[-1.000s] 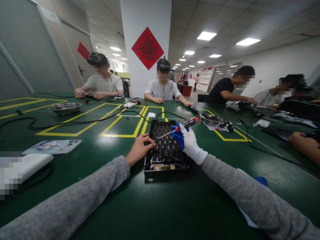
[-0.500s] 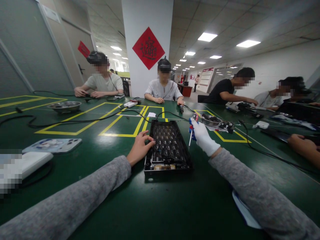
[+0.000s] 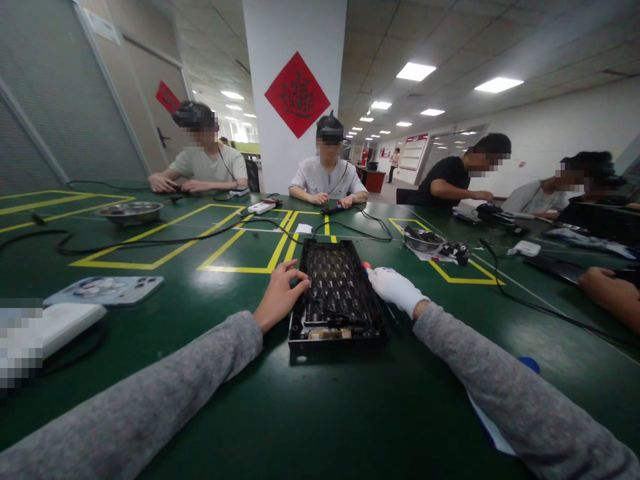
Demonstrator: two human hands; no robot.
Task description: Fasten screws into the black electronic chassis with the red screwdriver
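Note:
A black rectangular device casing (image 3: 336, 283) lies on the green table in front of me, its inside with rows of pale shapes, dark wires and a tan strip near the close end facing up. My bare left hand (image 3: 283, 293) is at its left rim, fingers bent and thumb against the edge. On the opposite side, my white-gloved right hand (image 3: 397, 288) is low beside the right rim, closed around a screwdriver (image 3: 367, 266). Only the red end of the handle shows clearly; the glove hides most of the rest.
Left of me lie a phone (image 3: 107, 291) and a white box-shaped object (image 3: 70, 330). Metal bowls (image 3: 131, 213) stand at the far left and beyond my right hand, the right one (image 3: 425, 240) holding dark parts. Black cables cross the table. Several people sit around it.
My right hand has come down and slightly toward me with the screwdriver, from upright to beside the casing's right rim. My left hand and the casing stay put.

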